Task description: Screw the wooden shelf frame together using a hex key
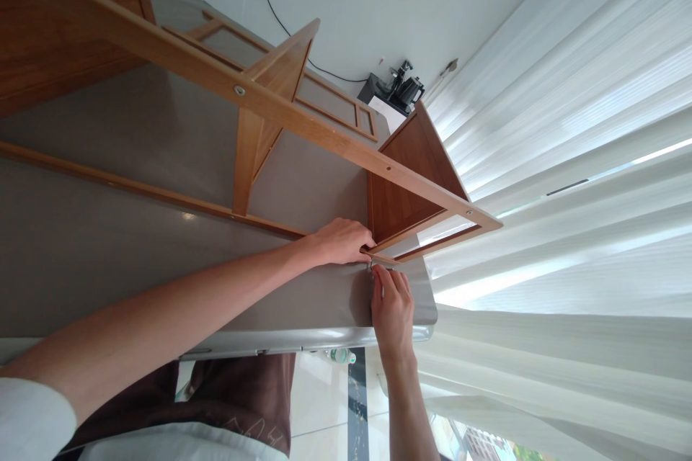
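Observation:
A light-brown wooden shelf frame (335, 142) lies on its side on the grey tabletop, with square shelf panels (408, 176) set across it. My left hand (342, 239) is closed around the frame's lower rail, near its right-hand corner. Just in front of that corner, my right hand (393, 299) has its thumb and fingers pinched together. A thin dark piece shows at its fingertips against the rail; it is too small to name. Metal screw heads (238, 90) show in the frame's upper rail.
The grey table (135, 266) ends at a rounded corner on the right, beside white curtains (567, 245). Another slatted wooden frame (338, 112) lies at the back. Behind it, a black kettle (409, 91) stands by the wall. A plastic bottle (339, 356) is on the floor.

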`<state>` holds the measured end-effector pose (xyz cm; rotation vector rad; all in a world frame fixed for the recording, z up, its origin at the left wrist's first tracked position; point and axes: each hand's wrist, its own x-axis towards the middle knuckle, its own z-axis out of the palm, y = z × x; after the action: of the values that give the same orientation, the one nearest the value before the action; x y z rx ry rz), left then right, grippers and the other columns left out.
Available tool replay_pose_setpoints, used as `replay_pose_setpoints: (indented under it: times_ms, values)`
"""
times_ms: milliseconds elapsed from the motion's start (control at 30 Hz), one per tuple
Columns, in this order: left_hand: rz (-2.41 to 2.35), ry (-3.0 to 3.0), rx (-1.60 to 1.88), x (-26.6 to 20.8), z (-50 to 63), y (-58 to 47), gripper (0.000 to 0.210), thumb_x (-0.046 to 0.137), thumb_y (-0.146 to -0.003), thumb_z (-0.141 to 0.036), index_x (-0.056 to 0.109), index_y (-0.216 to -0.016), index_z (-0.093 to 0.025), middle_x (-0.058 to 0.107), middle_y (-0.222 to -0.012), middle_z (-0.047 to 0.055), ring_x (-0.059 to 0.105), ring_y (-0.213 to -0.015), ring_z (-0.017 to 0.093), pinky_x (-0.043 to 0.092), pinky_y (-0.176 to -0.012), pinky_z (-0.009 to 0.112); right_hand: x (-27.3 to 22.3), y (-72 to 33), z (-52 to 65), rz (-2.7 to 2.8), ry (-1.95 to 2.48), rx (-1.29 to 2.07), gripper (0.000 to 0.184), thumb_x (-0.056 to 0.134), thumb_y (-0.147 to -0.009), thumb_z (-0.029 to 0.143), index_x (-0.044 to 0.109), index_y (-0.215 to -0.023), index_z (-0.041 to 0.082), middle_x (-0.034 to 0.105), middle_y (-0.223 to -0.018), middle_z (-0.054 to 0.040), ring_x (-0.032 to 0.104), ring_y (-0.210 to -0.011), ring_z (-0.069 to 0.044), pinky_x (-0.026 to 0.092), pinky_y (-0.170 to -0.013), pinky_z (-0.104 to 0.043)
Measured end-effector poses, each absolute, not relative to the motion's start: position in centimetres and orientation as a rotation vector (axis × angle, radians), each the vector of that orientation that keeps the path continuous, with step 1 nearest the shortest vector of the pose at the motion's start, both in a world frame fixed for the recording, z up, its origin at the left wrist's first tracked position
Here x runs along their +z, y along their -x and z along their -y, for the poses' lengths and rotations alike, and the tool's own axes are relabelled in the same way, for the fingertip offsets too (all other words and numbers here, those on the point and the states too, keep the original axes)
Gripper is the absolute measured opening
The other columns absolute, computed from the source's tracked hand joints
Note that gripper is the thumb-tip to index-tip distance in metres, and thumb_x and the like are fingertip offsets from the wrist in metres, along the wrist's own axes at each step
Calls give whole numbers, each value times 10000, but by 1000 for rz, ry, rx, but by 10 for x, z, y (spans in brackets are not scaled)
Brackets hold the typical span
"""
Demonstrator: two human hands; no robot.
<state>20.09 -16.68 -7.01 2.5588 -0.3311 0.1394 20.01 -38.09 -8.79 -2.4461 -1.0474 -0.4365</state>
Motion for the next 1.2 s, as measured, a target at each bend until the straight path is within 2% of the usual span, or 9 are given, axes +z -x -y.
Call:
replay_pose_setpoints:
  times_ms: [267,433,567,800,1000,1200]
  values:
    - [313,-2556,113,-70,167,-201,196,653,-883,-444,752,-989,-312,748,-1172,-23,703,-1026,227,481,-746,285,-95,-205,386,784,2435,-391,295,514,-1007,401,747,-1021,222,697,-890,-51,597,-843,-189,478,-765,-309]
    - [295,-2562,105,-69,168,-200,200,654,-887,-460,750,-950,-297,760,-1129,-15,709,-989,227,461,-707,281,-97,-206,388,647,2454,-360,290,585,-959,462,788,-985,256,601,-759,-25,566,-734,-179,470,-716,-307]
    - [292,-2561,103,-67,169,-199,207,656,-890,-466,745,-906,-279,764,-1112,-17,709,-976,223,443,-679,278,-98,-208,389,636,2457,-345,274,602,-948,463,797,-978,274,548,-729,-14,538,-706,-174,465,-694,-310]
    - [293,-2561,106,-68,168,-200,200,656,-892,-470,749,-941,-300,758,-1124,-19,702,-994,216,458,-730,272,-93,-216,393,798,2400,-346,265,578,-969,419,788,-1004,262,620,-980,-74,587,-913,-197,502,-820,-342]
    - [292,-2573,121,-69,169,-200,202,656,-888,-470,747,-950,-301,760,-1127,-16,704,-999,220,460,-733,274,-95,-220,396,894,2359,-321,252,539,-997,350,762,-1012,235,676,-1046,-78,630,-954,-191,528,-813,-326]
    - [287,-2590,123,-66,170,-199,212,652,-891,-471,742,-914,-280,770,-1091,-10,713,-976,230,453,-691,282,-94,-221,395,982,2360,-331,237,520,-1008,322,740,-1030,238,708,-1042,-70,616,-979,-202,532,-836,-341]
